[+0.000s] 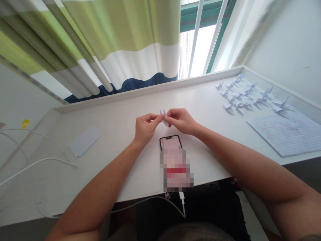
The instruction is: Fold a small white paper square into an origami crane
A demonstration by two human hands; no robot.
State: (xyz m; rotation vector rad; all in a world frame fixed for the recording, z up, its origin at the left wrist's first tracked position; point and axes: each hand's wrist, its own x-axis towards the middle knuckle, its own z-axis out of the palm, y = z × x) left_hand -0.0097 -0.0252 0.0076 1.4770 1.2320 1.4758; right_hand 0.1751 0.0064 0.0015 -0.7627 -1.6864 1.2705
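Both my hands meet over the middle of the white table, pinching a small folded piece of pale paper between them. My left hand grips its left side with thumb and fingers closed. My right hand pinches the right side, fingers curled. Two pointed flaps of the paper stick up between the fingertips. A phone lies flat on the table just below my hands, its screen lit, with a white charging cable plugged into its near end.
Several finished paper cranes lie in rows at the back right corner. A lined notebook rests at the right edge. A small stack of paper sheets lies at the left, near white cables. Curtains and a window stand behind.
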